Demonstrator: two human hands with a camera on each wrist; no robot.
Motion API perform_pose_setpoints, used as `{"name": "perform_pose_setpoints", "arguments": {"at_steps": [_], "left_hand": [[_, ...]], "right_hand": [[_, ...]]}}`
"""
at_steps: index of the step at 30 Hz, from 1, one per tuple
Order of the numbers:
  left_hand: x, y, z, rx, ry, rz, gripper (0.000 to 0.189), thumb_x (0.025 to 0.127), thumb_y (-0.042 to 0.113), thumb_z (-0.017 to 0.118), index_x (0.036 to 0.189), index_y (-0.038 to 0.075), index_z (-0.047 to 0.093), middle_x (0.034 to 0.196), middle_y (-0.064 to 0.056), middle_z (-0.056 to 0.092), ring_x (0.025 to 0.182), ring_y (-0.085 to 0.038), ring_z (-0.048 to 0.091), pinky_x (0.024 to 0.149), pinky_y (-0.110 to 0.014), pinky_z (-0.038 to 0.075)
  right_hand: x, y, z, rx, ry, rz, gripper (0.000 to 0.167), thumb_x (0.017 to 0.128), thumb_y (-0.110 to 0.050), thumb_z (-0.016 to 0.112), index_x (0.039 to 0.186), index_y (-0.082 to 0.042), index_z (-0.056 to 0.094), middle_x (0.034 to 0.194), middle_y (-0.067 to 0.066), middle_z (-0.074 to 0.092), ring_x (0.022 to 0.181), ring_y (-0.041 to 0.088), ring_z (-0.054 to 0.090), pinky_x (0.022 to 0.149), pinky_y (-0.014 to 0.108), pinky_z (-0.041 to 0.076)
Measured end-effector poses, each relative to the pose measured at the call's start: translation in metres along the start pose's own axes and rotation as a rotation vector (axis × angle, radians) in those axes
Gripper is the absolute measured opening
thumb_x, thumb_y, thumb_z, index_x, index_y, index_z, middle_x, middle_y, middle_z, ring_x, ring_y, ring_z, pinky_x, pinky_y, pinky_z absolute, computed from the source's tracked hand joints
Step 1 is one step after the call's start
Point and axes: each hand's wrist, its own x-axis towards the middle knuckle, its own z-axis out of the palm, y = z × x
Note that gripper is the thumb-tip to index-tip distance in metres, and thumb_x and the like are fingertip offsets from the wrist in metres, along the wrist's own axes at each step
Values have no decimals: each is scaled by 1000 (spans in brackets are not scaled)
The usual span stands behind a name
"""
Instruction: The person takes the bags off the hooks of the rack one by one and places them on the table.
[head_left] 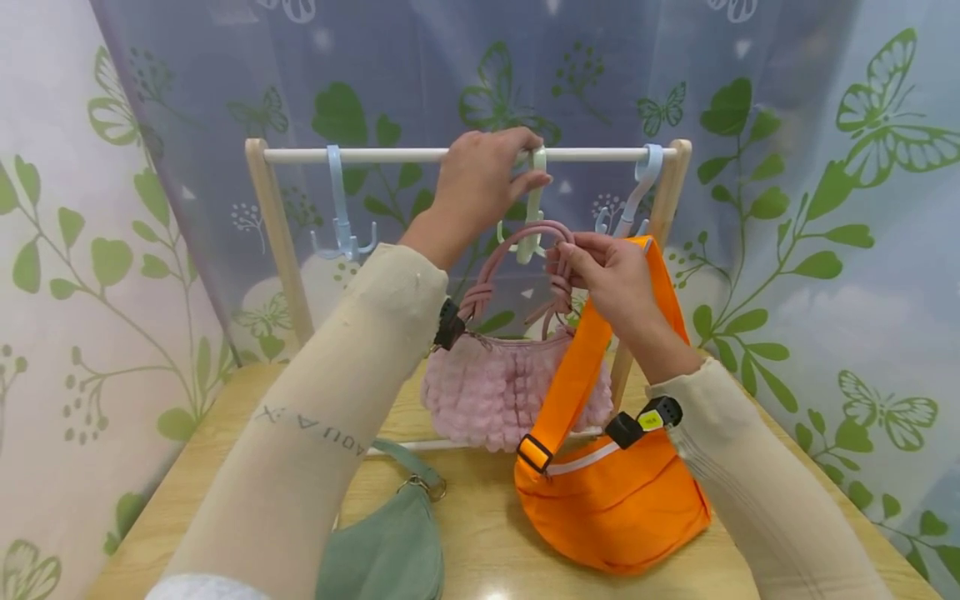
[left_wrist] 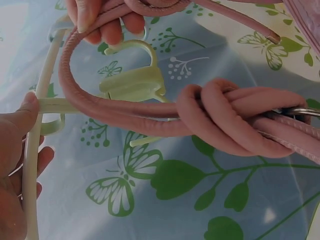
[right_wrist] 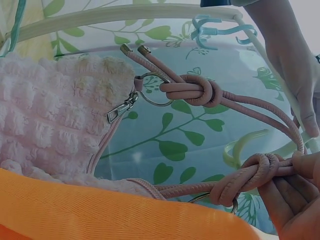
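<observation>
In the head view my left hand [head_left: 480, 175] is up at the white rail, holding the pale green hook [head_left: 534, 200] where it loops over the rail. My right hand [head_left: 611, 271] pinches the pink handle [head_left: 491, 258] of a puffy pink handbag [head_left: 510, 383]. That handle's arch overlaps the lower prongs of the green hook. From the left wrist view, the right fingertips grip the handle near one knot, while my left thumb lies by the hook's top. The right wrist view shows the other knot [right_wrist: 195, 92] and a metal ring [right_wrist: 155, 90].
An orange bag [head_left: 615, 508] hangs at the right, its strap reaching up beside a blue hook [head_left: 641, 187]. Another blue hook [head_left: 341, 208] is on the rail's left part. On the wooden table [head_left: 480, 533] lies a green bag [head_left: 390, 550]. A wooden post [head_left: 281, 242] supports the rail.
</observation>
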Motion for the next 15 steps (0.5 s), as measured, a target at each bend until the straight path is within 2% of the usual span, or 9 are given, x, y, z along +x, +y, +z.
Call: {"name": "perform_pose_setpoints", "arguments": {"at_steps": [5, 11, 15], "left_hand": [[1, 0, -3, 12, -5, 9, 49, 93, 45, 60, 133, 17, 59, 123, 3, 66, 103, -20, 64, 100, -35, 44], [0, 1, -6, 13, -81, 7, 50, 95, 42, 59, 138, 18, 55, 131, 3, 62, 111, -21, 61, 104, -36, 42], [-1, 1, -6, 26, -90, 1, 50, 95, 42, 58, 139, 19, 54, 132, 3, 61, 114, -20, 60, 105, -35, 41]], "right_hand": [[-1, -5, -1, -6, 11, -10, 33, 98, -16, 58, 122, 6, 63, 105, 18, 71, 86, 14, 70, 80, 26, 56], [-7, -9, -1, -3, 25, 12, 31, 97, -16, 59, 120, 4, 64, 100, 13, 72, 85, 14, 71, 78, 26, 57], [-10, -11, -3, 20, 12, -13, 33, 97, -16, 59, 121, 6, 63, 101, 15, 72, 84, 15, 71, 77, 25, 57]]}}
